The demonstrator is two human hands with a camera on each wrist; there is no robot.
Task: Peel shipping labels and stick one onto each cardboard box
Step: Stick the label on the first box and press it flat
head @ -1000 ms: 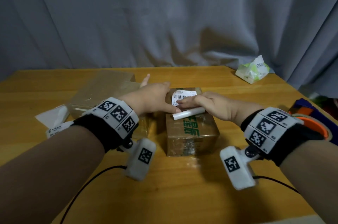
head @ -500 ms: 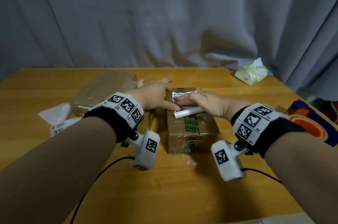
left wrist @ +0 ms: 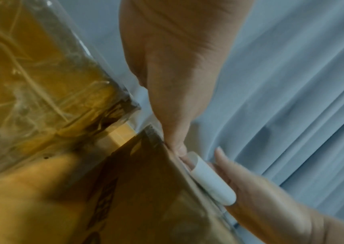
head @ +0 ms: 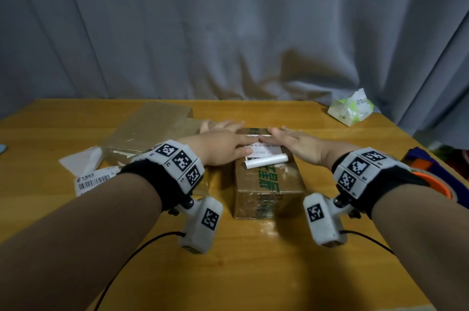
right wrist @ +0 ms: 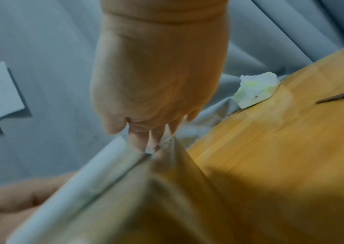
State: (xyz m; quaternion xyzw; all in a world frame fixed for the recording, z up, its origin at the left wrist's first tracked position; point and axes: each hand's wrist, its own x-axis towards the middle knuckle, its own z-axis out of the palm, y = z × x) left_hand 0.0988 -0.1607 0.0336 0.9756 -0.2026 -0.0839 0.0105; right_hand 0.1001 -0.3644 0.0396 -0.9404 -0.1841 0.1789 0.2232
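- Head view: the person is sticking a white paper shipping label (head: 264,147) onto the top of a small brown cardboard box with green print (head: 269,185).
- The box sits in the middle of the yellow wooden worktop (head: 253,260).
- The left hand (head: 223,148) and the right hand (head: 297,144) lie flat on the label with straight fingers. They press down and grip nothing. Their fingertips almost meet over the middle of the label.
- The near end of the label is curled up into a white paper roll (head: 266,161) just in front of the hands.
- I think the next move is to slide the hands toward that roll and press it flat, so no bump or bubble is left.
- A bigger flat brown cardboard box wrapped in clear tape (head: 149,130) lies to the left, with loose white labels with barcodes (head: 94,180) near it. No label shows on its top, so it looks like the next box to do.
- Left wrist view: the left hand (left wrist: 179,74) reaches down to the top edge of the small box (left wrist: 146,189). The white roll (left wrist: 212,183) lies just past its fingertips, against the right hand (left wrist: 271,214).
- Right wrist view: this picture is blurry. The right hand (right wrist: 158,74) points its straight fingers onto the box top (right wrist: 166,198), beside the pale roll (right wrist: 96,171).
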